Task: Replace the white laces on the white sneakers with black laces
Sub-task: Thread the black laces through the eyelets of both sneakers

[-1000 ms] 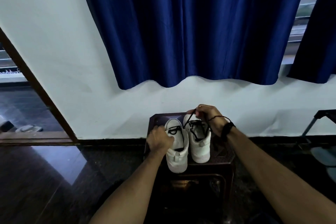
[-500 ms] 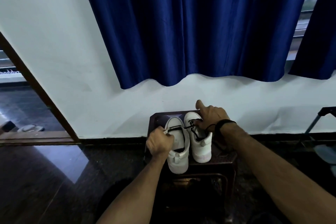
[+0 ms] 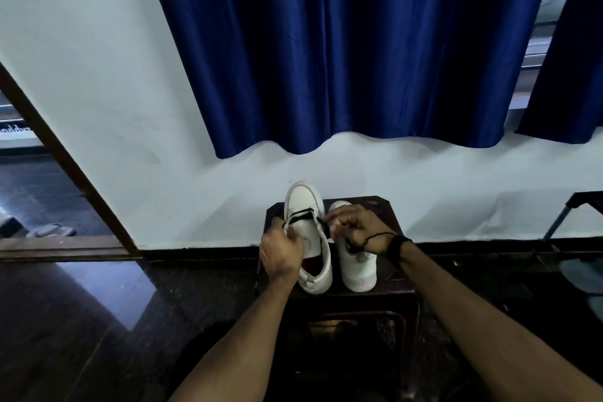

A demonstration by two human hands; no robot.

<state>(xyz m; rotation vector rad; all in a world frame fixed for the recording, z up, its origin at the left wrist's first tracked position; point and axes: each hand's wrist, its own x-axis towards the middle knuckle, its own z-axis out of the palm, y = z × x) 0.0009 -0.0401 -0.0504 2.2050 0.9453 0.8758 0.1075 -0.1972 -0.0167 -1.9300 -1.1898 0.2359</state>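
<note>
- I see two white sneakers side by side on a small dark counter [image 3: 385, 206] that stands against the wall.
- My left hand [image 3: 280, 253] grips the left sneaker [image 3: 306, 206] by its side and tips it, toe raised toward the wall, heel down on the counter.
- A black lace [image 3: 301, 215] crosses that sneaker's lowest eyelets.
- My right hand [image 3: 357, 228] pinches the lace end at the sneaker's right edge, fingers curled.
- The right sneaker [image 3: 359, 271] sits flat, partly under my right hand; a black lace [image 3: 350, 246] shows in it.
- A blue curtain [image 3: 342, 42] hangs above.
</note>
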